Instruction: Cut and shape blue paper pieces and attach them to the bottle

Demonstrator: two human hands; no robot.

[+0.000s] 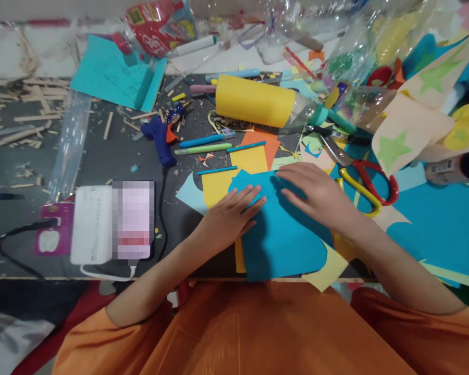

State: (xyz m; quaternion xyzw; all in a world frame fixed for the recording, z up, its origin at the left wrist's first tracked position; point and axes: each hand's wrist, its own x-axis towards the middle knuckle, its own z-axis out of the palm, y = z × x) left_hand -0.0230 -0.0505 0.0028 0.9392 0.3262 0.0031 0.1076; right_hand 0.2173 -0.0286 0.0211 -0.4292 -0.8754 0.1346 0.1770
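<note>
1. Blue paper sheet [281, 239] is lying on the dark table [113, 156], near edge, long axis running away from the person, cut tip pointing up-left. Light, floppy, probably creasing easily; edges look like the best hold.
2. Right hand [316, 195] is pressing flat, fingers together.
3. Left hand [230, 216] is pressing flat, fingers loosely spread.

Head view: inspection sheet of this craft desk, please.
Surface: dark table, littered with paper scraps and wood sticks.
Job's things: blue paper sheet lying on yellow paper.
Clutter: scissors, glue gun, yellow roll, markers, plastic bottles.
Hands: left hand and right hand both flat on the blue sheet.
Cables: black cable and white cable at the white power bank.
Surroundings: orange shirt.
</note>
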